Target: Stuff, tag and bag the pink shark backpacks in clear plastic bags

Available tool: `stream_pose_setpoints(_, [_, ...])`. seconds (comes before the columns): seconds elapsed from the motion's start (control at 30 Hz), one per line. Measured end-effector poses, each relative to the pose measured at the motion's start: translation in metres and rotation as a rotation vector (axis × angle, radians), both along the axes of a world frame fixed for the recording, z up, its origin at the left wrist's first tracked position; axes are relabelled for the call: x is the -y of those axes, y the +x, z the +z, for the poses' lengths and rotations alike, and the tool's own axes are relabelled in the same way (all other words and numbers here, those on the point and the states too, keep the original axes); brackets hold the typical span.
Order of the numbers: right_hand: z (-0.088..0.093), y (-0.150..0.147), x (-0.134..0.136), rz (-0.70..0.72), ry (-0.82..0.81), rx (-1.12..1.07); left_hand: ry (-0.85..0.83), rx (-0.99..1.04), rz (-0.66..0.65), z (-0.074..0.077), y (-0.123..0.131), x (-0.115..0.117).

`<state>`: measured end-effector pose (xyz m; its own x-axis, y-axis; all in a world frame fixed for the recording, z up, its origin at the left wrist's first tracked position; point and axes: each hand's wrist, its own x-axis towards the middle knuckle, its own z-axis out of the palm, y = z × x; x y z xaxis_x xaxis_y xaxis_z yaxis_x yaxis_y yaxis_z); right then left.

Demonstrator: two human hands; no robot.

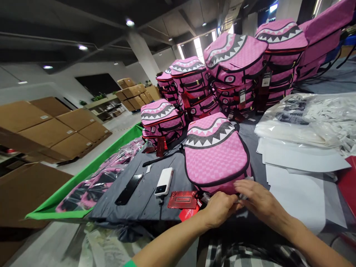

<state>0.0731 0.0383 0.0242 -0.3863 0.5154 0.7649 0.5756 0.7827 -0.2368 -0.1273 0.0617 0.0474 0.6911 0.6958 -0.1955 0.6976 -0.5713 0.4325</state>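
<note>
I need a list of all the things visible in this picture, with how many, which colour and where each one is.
pink shark-mouth backpack: one, pink with grey teeth, lying on the grey sheet at the hands
stacked backpacks: many, same pink, in piles behind it
grey sheet: one, grey, covering the table
black phone: one, black, on the grey sheet
white power bank: one, white, beside the phone
red tag: one, red, near the left hand
bagged goods: a heap, clear plastic and white, at right
white sheets: several, white, below that heap
cardboard boxes: many, brown, at far left
left hand: one, at the backpack's lower edge
right hand: one, at the same edge
</note>
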Motion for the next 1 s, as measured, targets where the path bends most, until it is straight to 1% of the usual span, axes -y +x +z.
stream_pose_setpoints(0.03, [0.004,-0.004,-0.005,0.088,0.037,0.103,0.064,-0.024,-0.027,-0.003,0.000,0.000])
stream_pose_setpoints(0.07, [0.005,-0.007,-0.010,0.137,0.051,0.179,0.120,-0.038,-0.060,-0.006,-0.002,0.000])
stream_pose_setpoints(0.1, [0.005,-0.009,-0.015,0.156,0.046,0.234,0.174,-0.047,-0.099,-0.008,-0.006,-0.001])
stream_pose_setpoints(0.2, [-0.001,-0.008,-0.027,0.162,-0.003,0.353,0.379,-0.053,-0.215,-0.016,-0.028,-0.004])
stream_pose_setpoints(0.27, [-0.004,-0.004,-0.031,0.167,0.001,0.401,0.549,-0.008,-0.272,-0.023,-0.044,-0.006])
stream_pose_setpoints(0.33, [-0.004,0.000,-0.034,0.147,0.072,0.434,0.684,0.035,-0.293,-0.030,-0.055,-0.007])
stream_pose_setpoints(0.37, [-0.003,0.000,-0.035,0.133,0.128,0.451,0.712,0.041,-0.291,-0.031,-0.057,-0.006])
stream_pose_setpoints(0.4, [-0.003,0.001,-0.036,0.115,0.185,0.468,0.702,0.035,-0.275,-0.031,-0.057,-0.005])
stream_pose_setpoints(0.43, [-0.003,0.001,-0.036,0.097,0.236,0.483,0.659,0.025,-0.241,-0.028,-0.055,-0.003])
stream_pose_setpoints(0.5, [-0.003,0.002,-0.037,0.065,0.271,0.504,0.491,0.045,-0.119,-0.014,-0.046,0.001])
stream_pose_setpoints(0.57, [-0.005,0.005,-0.038,0.044,0.228,0.498,0.263,0.153,0.001,0.009,-0.031,0.002])
stream_pose_setpoints(0.6, [-0.006,0.006,-0.037,0.041,0.203,0.480,0.151,0.213,0.038,0.020,-0.022,0.000])
stream_pose_setpoints(0.67, [-0.007,0.009,-0.037,0.058,0.183,0.419,-0.074,0.268,0.045,0.039,-0.002,-0.008])
stream_pose_setpoints(0.73, [-0.006,0.012,-0.035,0.068,0.189,0.382,-0.350,0.265,0.056,0.048,0.018,-0.021])
stream_pose_setpoints(0.8, [-0.004,0.014,-0.035,0.038,0.210,0.388,-0.669,0.268,0.096,0.048,0.033,-0.032])
stream_pose_setpoints(0.83, [-0.003,0.015,-0.035,0.014,0.235,0.391,-0.797,0.266,0.118,0.047,0.036,-0.035])
stream_pose_setpoints(0.87, [-0.002,0.014,-0.035,-0.006,0.267,0.386,-0.873,0.257,0.132,0.045,0.038,-0.036])
stream_pose_setpoints(0.9, [-0.001,0.014,-0.036,-0.017,0.301,0.370,-0.892,0.249,0.129,0.043,0.036,-0.035])
stream_pose_setpoints(0.93, [0.000,0.013,-0.036,-0.021,0.332,0.350,-0.862,0.250,0.111,0.042,0.033,-0.033])
stream_pose_setpoints(1.0, [0.001,0.010,-0.037,-0.011,0.344,0.310,-0.724,0.297,0.062,0.038,0.022,-0.027])
